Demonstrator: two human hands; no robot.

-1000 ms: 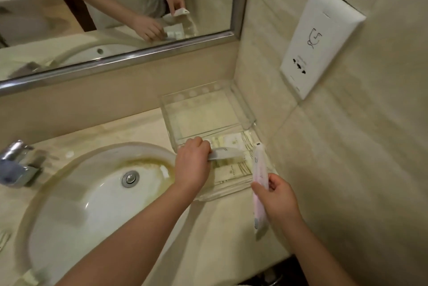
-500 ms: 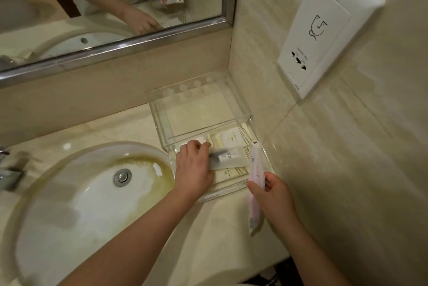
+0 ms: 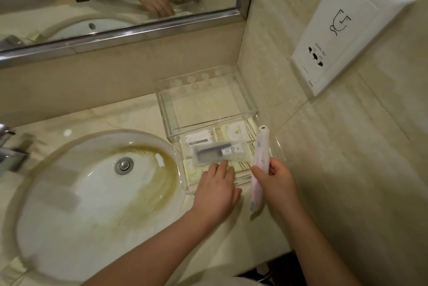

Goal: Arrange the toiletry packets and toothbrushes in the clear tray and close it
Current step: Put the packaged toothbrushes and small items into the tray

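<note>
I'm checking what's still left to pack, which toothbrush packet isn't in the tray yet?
The pink toothbrush packet, held in the right hand. The clear packet with the dark toothbrush already lies in the clear tray.

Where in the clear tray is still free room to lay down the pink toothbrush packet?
The strip along the clear tray's right wall, beside the toothpaste kit packet, looks bare; the right hand holds the pink toothbrush packet just above it. The middle and rear are crowded with packets.

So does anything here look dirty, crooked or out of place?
Yes: the sink has a yellow-brown stain ringing the basin around the drain. In the clear tray, the see-through packet lies slanted across the others. The tray's lid stands open, and the right hand holds a pink toothbrush packet outside it.
</note>
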